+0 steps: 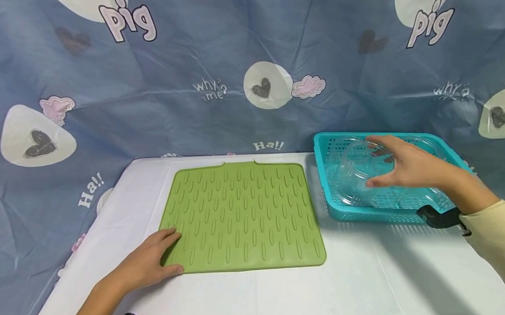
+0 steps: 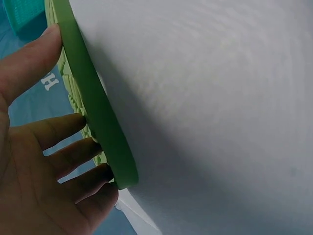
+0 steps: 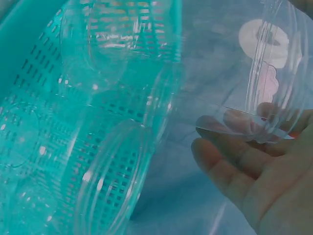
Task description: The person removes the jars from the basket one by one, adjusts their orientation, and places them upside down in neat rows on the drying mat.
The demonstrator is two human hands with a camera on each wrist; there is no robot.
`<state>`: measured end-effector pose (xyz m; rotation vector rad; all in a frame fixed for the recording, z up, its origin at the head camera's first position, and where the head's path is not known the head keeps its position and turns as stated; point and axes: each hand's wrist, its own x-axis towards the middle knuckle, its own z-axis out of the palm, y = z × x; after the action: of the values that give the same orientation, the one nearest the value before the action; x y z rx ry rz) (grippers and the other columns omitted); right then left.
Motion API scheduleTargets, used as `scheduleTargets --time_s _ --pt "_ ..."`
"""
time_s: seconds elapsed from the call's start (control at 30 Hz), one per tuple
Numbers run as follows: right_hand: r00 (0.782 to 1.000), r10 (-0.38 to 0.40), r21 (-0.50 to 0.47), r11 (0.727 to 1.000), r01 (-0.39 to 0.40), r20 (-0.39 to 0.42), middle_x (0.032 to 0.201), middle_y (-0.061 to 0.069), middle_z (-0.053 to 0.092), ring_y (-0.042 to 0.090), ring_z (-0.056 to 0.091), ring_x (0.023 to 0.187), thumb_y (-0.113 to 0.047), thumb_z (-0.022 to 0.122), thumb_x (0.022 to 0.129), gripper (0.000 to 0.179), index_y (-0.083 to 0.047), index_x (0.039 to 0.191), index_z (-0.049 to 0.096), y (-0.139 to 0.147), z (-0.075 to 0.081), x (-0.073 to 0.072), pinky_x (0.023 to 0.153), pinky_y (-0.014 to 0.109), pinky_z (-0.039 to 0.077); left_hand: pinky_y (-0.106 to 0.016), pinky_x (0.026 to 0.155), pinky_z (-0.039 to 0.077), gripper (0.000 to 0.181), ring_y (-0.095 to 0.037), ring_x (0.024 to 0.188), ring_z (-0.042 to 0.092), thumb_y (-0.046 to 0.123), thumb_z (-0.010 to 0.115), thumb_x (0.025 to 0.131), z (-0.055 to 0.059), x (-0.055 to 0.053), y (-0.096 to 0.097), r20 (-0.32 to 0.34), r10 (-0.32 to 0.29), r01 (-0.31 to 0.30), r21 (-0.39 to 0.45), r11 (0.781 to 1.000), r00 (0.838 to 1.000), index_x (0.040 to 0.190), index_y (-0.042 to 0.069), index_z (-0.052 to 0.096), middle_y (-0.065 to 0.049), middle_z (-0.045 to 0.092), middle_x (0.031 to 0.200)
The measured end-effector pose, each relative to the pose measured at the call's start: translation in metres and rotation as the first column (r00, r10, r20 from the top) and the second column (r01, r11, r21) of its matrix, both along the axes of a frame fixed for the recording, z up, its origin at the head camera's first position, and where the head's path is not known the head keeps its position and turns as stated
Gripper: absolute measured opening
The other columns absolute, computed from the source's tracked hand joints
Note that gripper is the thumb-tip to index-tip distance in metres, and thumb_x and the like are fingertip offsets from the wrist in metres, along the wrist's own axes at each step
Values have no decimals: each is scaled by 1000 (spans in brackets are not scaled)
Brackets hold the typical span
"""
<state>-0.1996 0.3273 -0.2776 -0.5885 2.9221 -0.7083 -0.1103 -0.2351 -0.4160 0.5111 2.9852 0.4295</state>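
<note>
Presently, clear container [image 1: 356, 166] over turquoise basket [image 1: 373, 214]; green mat [image 1: 246, 214] left of basket.
Right hand [image 1: 409, 164] grips container in curved fingers; left hand [image 1: 149, 260], farther from basket, rests spread fingers against mat's edge.

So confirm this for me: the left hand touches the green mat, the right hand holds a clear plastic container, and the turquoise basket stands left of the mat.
One slip: the turquoise basket stands right, not left, of the green mat, as the head view shows. The left hand does touch the mat, and the right hand holds a clear plastic container.
</note>
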Motion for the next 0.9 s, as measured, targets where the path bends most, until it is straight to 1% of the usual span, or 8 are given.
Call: scheduleTargets --time_s 0.07,0.2,0.27,0.4,0.57,0.73,0.9 --pt "1000 9 -31 999 -9 -2 149 24 42 45 50 129 -32 87 76 103 -5 155 26 1 2 -1 100 62 48 -62 105 45 83 -49 132 47 42 84 74 0 -1 0 1 -3 3 3 1000 1000 137 -3 54 -25 50 144" --pt "1000 22 -46 999 -22 -4 149 24 42 45 50 129 -28 86 77 102 -6 156 24 1 5 -1 98 61 49 -62 105 45 84 -50 132 47 43 84 74 -1 -1 0 14 -6 6 10 1000 1000 137 -2 54 -25 50 144" --pt "1000 16 -49 999 -16 -5 149 22 42 44 50 130 -27 85 78 103 -7 157 22 2 7 -2 98 60 49 -62 104 45 84 -50 132 47 44 84 73 -1 0 0 19 -7 7 13 1000 1000 138 -2 54 -25 50 144" --pt "1000 6 -88 996 -5 12 151 22 40 45 46 133 -23 82 81 102 -9 158 16 2 10 -2 100 62 46 -61 105 44 84 -49 132 47 43 84 73 0 1 0 22 4 -5 14 1000 1000 138 -1 54 -24 50 144" --pt "1000 -13 -139 990 17 26 155 24 35 47 40 135 -19 79 84 100 -10 159 13 3 12 -3 102 64 41 -62 107 43 85 -50 133 46 44 84 73 1 1 0 28 11 -11 16 1000 1000 139 0 53 -25 49 146" --pt "1000 -10 -163 987 13 19 156 24 33 47 38 136 -17 78 84 100 -10 159 12 4 13 -5 101 65 39 -63 107 43 86 -51 134 45 44 83 74 0 0 0 44 9 -10 23 1000 999 140 0 52 -25 48 147" --pt "1000 -24 -159 987 21 -18 156 21 34 43 40 134 -19 80 82 100 -13 159 16 1 19 -4 98 66 40 -63 107 42 86 -51 134 44 44 84 74 0 -1 0 53 19 -20 21 1000 998 140 0 52 -25 47 147"
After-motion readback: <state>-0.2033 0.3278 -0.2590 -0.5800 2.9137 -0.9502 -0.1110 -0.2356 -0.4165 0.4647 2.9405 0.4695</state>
